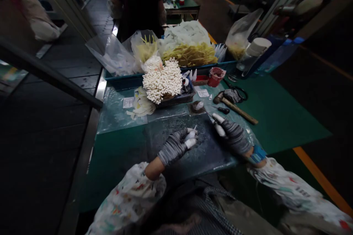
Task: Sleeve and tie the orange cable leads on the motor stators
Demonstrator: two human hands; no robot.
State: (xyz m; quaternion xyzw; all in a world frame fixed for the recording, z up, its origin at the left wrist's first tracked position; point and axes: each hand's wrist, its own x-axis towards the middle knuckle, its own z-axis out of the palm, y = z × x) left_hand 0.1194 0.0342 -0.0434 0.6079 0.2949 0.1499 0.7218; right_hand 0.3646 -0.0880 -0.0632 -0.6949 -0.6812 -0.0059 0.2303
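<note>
My left hand (176, 146), in a grey striped glove with white-covered fingertips, is closed around a small white glue bottle (191, 134) with its thin nozzle pointing up. It hangs over the dark work mat (165, 158). My right hand (234, 134), gloved the same way, is at the mat's right edge. Its thumb and fingers are brought together, and a thin dark thing sticks out past the fingertips, too blurred to name. Just beyond it lie an awl with a black handle (223, 110) and a white nozzle piece (199, 105) on a brown square.
A bunch of white-beaded stems (162, 80) rests on a dark tray (176, 100). Yellow-green leaf pieces (190, 55) and white petal-like sheets (187, 35) fill the blue bin behind. A hammer (238, 110), scissors (241, 93) and red cup (216, 77) stand right. A person (136, 3) is opposite.
</note>
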